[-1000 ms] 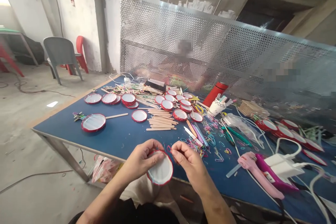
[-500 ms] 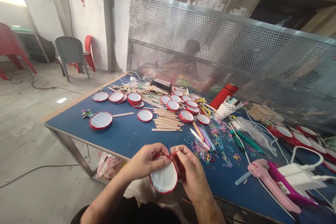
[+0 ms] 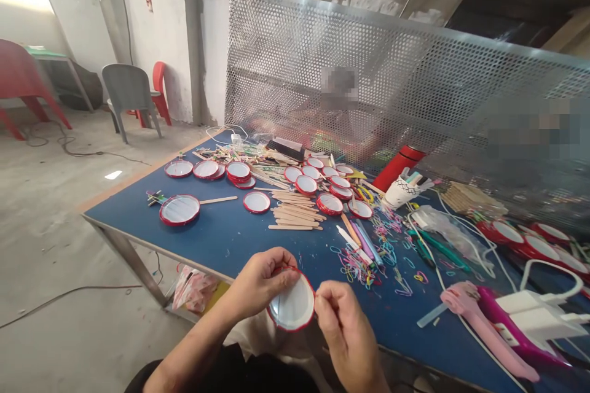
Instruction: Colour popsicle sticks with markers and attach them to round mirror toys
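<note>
My left hand [image 3: 271, 276] grips a round white disc with a red rim [image 3: 297, 307] at its upper left edge, thumb on the white face. It is held tilted above my lap, at the table's front edge. At the disc's right edge, the fingers of my right hand [image 3: 338, 319] are pinched on the red edging. Whether the edging there is loose or stuck down is hidden by the fingertips. Similar red-rimmed discs lie on the blue table, one [image 3: 257, 201] lying alone and another [image 3: 179, 210] with a wooden stick beside it.
Flat wooden sticks [image 3: 297, 212] lie mid-table, near markers [image 3: 362, 239] and colourful small clips [image 3: 353, 264]. To the right are a pink glue gun [image 3: 488, 331], white chargers [image 3: 530, 310] and cables. A red bottle [image 3: 399, 167] and pen cup [image 3: 401, 190] stand before a perforated metal screen [image 3: 286, 55].
My right hand has moved from the disc's top, where it pinched a red strip beside my left fingers, down and right to the disc's right edge. The left hand keeps its hold.
</note>
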Demonstrator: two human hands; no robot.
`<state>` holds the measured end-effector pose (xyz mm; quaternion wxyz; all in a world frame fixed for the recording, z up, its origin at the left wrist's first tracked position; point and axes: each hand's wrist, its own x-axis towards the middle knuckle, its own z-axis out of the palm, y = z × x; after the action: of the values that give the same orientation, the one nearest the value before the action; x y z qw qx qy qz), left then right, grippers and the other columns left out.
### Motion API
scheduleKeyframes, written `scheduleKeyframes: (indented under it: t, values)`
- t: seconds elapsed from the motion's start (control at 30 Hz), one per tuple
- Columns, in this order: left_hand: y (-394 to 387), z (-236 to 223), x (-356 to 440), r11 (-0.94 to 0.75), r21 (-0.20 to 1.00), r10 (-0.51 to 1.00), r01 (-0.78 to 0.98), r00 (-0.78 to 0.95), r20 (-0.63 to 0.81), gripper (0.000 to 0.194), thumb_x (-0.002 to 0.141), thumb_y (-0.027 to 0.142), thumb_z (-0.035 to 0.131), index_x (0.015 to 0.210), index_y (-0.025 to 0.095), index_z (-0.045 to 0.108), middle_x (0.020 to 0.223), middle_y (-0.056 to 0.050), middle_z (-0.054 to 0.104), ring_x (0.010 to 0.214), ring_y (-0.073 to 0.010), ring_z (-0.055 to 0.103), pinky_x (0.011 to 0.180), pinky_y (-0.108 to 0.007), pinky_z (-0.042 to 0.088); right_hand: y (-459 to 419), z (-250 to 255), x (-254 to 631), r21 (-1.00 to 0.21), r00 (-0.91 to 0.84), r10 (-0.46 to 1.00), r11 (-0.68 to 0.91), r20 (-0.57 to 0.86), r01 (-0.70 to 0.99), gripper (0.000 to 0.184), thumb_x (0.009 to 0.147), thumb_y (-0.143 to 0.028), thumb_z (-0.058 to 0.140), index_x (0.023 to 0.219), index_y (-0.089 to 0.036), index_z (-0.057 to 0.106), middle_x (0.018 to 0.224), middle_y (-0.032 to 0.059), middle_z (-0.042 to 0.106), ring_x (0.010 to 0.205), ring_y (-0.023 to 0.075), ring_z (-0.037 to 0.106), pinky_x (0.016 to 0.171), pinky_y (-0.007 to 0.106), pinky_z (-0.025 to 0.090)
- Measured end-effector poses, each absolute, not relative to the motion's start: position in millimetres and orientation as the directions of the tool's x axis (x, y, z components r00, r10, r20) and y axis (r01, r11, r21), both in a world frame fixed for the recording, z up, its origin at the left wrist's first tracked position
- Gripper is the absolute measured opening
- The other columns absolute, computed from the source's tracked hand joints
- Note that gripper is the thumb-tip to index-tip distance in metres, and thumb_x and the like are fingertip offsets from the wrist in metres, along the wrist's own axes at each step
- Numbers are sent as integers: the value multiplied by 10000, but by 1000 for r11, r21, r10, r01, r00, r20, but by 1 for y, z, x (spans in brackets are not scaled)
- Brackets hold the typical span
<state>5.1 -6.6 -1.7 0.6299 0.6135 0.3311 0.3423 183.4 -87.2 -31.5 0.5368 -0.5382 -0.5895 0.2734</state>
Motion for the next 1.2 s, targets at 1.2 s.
scheduleKeyframes:
  t: [1.2]
  values:
    - [-9,-4,14,-163,984,932,68,338,131,137,858,331,618,838,196,618,705,40,586,650,-134,490,621,-241,385,-107,-40,158,-996,441,894,49,77,75,463,939,-637,585,1059,-200,683,565,-49,526,422,108,447,434,219,402]
